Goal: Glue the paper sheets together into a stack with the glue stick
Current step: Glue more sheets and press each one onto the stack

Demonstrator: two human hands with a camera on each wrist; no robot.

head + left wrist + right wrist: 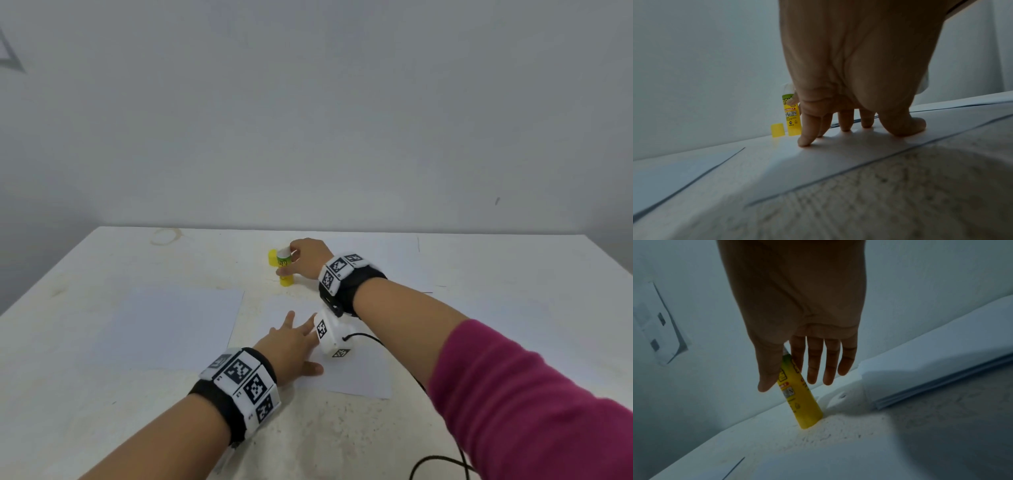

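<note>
The right hand [308, 255] holds the uncapped yellow glue stick [285, 268] between thumb and forefinger, its other fingers straight, the stick upright with its base on the white table [102, 394] and its yellow cap [778, 130] standing just beside it. The left hand [291, 346] lies spread, fingertips [804, 142] pressing the near paper sheet [359, 377]; another sheet [174, 329] lies to the left, and a stack of sheets [941, 378] farther right
</note>
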